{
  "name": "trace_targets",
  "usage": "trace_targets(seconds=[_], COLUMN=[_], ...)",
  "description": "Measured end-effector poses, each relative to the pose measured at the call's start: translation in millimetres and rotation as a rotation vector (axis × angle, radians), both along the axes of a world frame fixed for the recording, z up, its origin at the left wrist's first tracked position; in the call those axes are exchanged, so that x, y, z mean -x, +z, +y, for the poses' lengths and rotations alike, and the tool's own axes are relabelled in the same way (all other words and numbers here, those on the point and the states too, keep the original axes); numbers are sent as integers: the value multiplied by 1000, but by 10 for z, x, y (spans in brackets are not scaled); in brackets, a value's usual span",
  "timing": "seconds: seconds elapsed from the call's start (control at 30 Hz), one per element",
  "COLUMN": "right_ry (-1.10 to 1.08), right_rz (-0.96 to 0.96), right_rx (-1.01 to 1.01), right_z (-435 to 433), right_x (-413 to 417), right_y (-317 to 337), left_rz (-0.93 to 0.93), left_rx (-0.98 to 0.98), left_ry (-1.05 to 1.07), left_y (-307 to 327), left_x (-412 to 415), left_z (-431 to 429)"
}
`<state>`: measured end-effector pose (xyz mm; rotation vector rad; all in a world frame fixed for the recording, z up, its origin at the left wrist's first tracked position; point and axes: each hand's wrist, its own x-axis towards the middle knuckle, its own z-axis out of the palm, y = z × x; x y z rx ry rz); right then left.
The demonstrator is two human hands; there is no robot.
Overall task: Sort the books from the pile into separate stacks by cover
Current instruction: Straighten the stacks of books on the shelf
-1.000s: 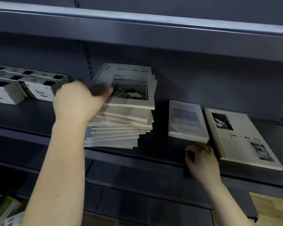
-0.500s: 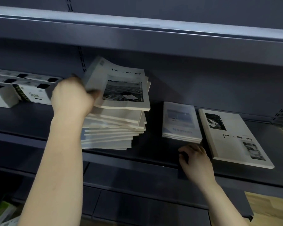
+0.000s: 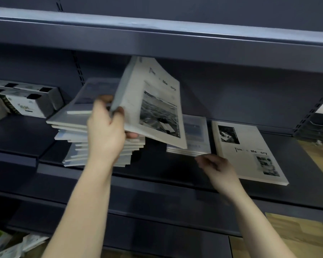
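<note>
Gripping a thin, matte paperback (image 3: pixel 153 108) by its spine, the left hand (image 3: pixel 105 135) holds it tilted above the ragged pile (image 3: pixel 73 121). The right hand (image 3: pixel 218 170), loosely curled and empty, is by the metal shelf (image 3: pixel 157 172) edge.

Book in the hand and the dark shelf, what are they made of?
The book that the left hand grips looks like paper with a matte soft cover: it curves as it is held, and its page edges are pale. The shelf is probably painted metal: smooth dark blue-grey, thin edges, slotted uprights behind.
</note>
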<state>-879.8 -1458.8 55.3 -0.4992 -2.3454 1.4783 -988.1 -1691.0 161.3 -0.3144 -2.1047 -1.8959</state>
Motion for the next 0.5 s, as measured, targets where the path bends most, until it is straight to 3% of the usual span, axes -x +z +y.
trace_targets(seconds=[0.13, 0.23, 0.37, 0.5], right_ry=[-21, -98, -189, -233], right_rz=[121, 238, 295, 267], right_rx=[540, 736, 668, 531], right_z=[109, 281, 642, 1024], right_x=[-109, -248, -467, -692], right_y=[223, 381, 375, 337], left_rz=[-95, -114, -133, -59], left_rx=[-170, -195, -65, 217], left_ry=[-141, -235, -315, -351], left_y=[-238, -453, -679, -938], left_x=[-325, -533, -656, -631], left_z=[533, 912, 1241, 1458])
